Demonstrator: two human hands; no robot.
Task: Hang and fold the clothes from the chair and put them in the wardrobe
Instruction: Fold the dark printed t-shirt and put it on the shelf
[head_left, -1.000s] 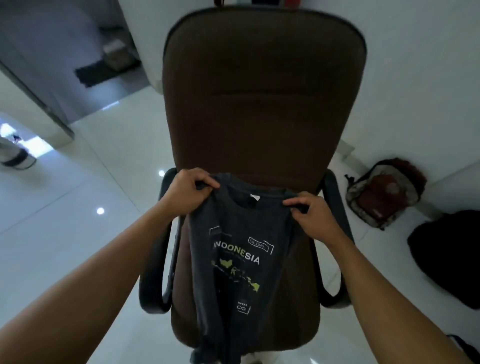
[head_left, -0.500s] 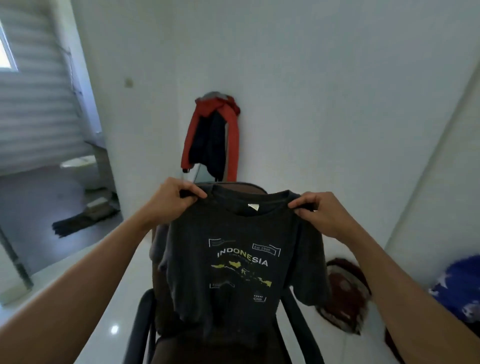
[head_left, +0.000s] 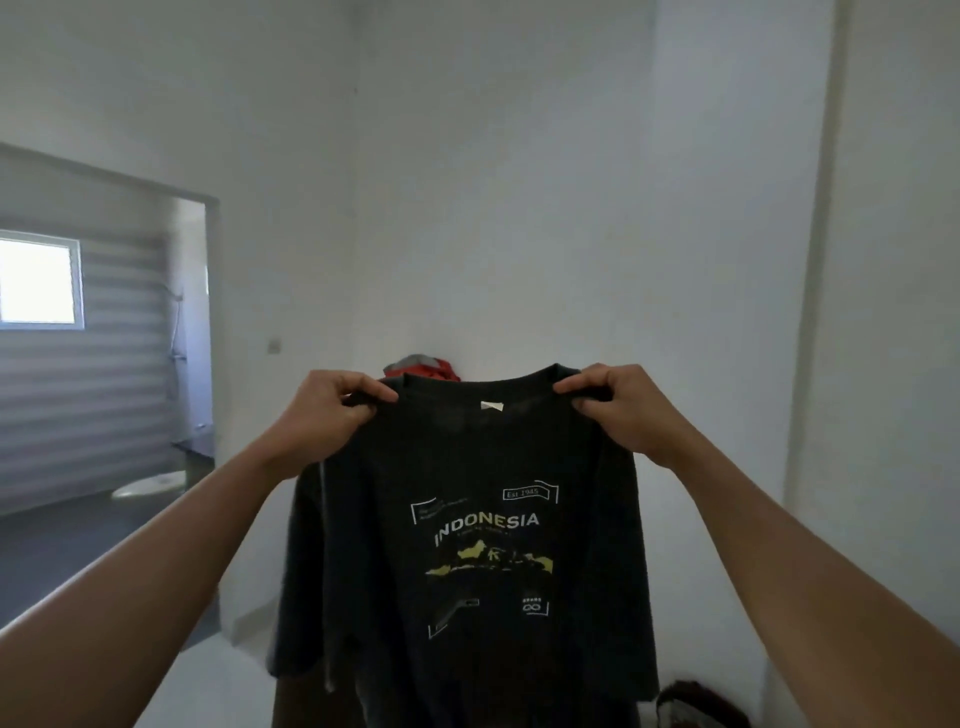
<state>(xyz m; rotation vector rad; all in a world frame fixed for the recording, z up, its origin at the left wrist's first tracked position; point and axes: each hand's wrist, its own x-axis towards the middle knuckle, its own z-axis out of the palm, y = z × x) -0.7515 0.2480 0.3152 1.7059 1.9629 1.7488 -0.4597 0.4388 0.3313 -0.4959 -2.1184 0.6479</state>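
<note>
The dark T-shirt (head_left: 467, 545) hangs in the air before the person, print facing them and sleeves hanging free at both side edges. The left hand (head_left: 327, 415) pinches one shoulder edge with curled fingers (head_left: 363, 387), and the right hand (head_left: 618, 410) pinches the other likewise. Behind the collar a red jacket (head_left: 426, 366) shows against the white wall (head_left: 519, 208). A doorway (head_left: 104, 364) opens at left, and a backpack (head_left: 701, 706) lies low right.

White plaster wall (head_left: 519, 182) ahead, with a small round switch (head_left: 274, 345) on it at left. A red-and-grey jacket (head_left: 423, 366) hangs against the wall, only its top visible. At left, a side room with a bright rectangular window (head_left: 36, 283) and dark floor (head_left: 62, 535). Bottom right, a dark reddish backpack (head_left: 696, 706), partly cut off.
</note>
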